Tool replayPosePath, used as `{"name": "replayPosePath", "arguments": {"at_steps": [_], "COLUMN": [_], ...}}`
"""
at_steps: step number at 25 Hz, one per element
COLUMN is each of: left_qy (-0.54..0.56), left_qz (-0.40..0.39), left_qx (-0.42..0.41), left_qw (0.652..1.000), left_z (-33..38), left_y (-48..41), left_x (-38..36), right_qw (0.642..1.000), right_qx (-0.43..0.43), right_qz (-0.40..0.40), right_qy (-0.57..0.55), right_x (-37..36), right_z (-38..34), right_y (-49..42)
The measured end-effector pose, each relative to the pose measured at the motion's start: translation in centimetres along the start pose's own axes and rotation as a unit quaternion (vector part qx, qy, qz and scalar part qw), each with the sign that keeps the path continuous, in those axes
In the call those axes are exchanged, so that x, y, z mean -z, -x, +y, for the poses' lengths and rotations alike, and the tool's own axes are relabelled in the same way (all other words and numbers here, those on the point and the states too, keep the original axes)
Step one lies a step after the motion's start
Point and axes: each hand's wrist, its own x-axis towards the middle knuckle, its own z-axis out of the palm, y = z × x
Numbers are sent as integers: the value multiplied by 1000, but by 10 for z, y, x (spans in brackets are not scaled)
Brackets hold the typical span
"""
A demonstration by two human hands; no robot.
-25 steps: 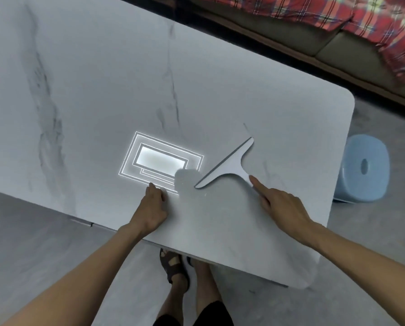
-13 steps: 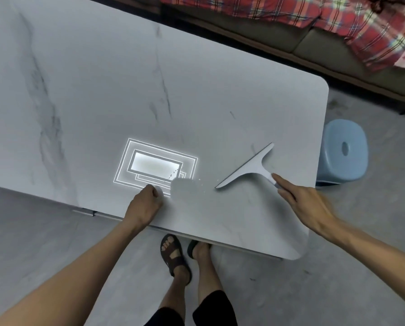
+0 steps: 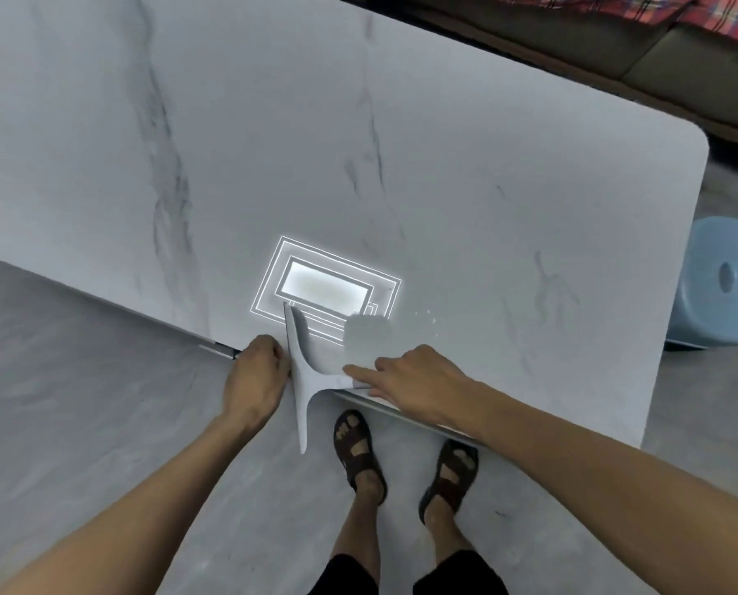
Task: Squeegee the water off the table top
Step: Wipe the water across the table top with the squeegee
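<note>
Left hand (image 3: 255, 380) fisted at near edge of table (image 3: 487, 165), holding nothing, just beside squeegee (image 3: 302, 380). Blade across that edge, lower half out over floor. Right hand (image 3: 418, 380) gripping handle, index finger straight along it. Wet patch (image 3: 367, 337) just beyond. Stool (image 3: 719, 285) far right

Broad table top (image 3: 444, 143) lies open ahead — stool (image 3: 719, 285) beside its right end.

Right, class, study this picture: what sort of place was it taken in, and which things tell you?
Probably a living or dining room at home: a marble-look table, a sofa draped with red plaid cloth behind it, and a pale blue plastic stool on the floor.
</note>
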Motion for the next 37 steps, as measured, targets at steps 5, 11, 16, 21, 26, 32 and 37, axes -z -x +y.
{"name": "replayPosePath", "arguments": {"at_steps": [5,11,16,21,26,32,37], "left_qy": [17,-62,-114,-77,-37,-17,-14], "left_qz": [-48,-130,-185,-165,-83,-83,-118], "left_qx": [-25,-64,-97,-89,-21,12,-12], "left_qw": [998,987,971,979,996,996,993], "left_z": [4,59,99,118,105,85,103], "left_y": [-3,4,18,31,29,35,65], "left_x": [-15,-47,-73,-80,-73,-79,-103], "right_qw": [997,967,938,912,946,987,979], "right_qx": [-52,-226,-329,-379,-263,-110,-159], "right_qz": [58,64,49,81,90,67,81], "right_qy": [-16,-96,-97,-136,-165,-96,-96], "right_x": [-1,-21,-56,-63,-49,-57,-77], "right_z": [37,93,107,101,75,39,64], "right_y": [-9,91,192,247,193,109,153]}}
